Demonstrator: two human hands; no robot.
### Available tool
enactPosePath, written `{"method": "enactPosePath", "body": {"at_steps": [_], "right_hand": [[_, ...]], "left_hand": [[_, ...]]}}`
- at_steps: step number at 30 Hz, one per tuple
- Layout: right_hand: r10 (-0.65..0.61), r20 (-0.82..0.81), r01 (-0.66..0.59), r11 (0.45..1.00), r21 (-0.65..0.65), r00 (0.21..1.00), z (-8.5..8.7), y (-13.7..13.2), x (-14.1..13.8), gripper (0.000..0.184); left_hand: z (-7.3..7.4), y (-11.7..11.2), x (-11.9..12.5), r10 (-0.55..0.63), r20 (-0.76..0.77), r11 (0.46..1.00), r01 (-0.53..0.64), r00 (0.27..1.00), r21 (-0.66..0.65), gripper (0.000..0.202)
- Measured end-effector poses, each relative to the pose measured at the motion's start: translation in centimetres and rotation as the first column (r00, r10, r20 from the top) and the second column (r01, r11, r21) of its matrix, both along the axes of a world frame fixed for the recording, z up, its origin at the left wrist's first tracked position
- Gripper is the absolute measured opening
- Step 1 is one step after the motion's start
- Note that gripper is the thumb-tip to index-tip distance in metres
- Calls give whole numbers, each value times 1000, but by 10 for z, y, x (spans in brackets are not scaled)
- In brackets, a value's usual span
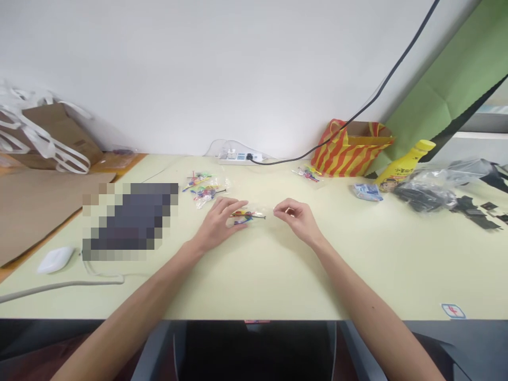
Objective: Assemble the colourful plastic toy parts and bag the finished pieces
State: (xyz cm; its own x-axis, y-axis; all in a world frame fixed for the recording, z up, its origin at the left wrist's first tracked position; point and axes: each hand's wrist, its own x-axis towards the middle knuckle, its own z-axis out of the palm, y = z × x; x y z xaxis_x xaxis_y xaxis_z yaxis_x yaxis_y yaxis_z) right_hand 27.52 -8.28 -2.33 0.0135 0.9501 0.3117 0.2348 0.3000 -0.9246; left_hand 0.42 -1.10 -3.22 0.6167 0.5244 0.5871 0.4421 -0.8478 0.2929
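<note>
My left hand [219, 221] lies flat on the pale yellow-green table [278, 275], fingers stretched out, pressing on a small clear packet of colourful pieces [248, 215]. My right hand [297, 217] hovers just right of the packet with fingers curled into a loose pinch; whether it grips the packet's edge is too small to tell. More clear packets of colourful pieces [204, 188] lie just beyond my left hand.
A power strip [240, 156] with a black cable sits at the wall. A striped bag [349, 148], a yellow bottle [402, 165], another small packet [307, 173] and black parts in plastic [432, 193] lie right. A white mouse [55, 259], cardboard [35, 206] and a blurred patch lie left.
</note>
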Motion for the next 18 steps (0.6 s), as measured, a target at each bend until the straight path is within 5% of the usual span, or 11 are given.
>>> {"method": "enactPosePath", "body": {"at_steps": [4, 10, 18], "right_hand": [[35, 126, -42, 998, 51, 991, 5, -3, 2, 14], [305, 289, -271, 950, -153, 907, 5, -5, 9, 15], [121, 126, -128, 991, 42, 985, 11, -5, 8, 17]], "left_hand": [[4, 0, -1, -11, 13, 994, 9, 1000, 106, 46], [11, -5, -1, -60, 2, 989, 59, 998, 137, 29], [8, -7, 0, -22, 34, 979, 15, 999, 205, 17]]}}
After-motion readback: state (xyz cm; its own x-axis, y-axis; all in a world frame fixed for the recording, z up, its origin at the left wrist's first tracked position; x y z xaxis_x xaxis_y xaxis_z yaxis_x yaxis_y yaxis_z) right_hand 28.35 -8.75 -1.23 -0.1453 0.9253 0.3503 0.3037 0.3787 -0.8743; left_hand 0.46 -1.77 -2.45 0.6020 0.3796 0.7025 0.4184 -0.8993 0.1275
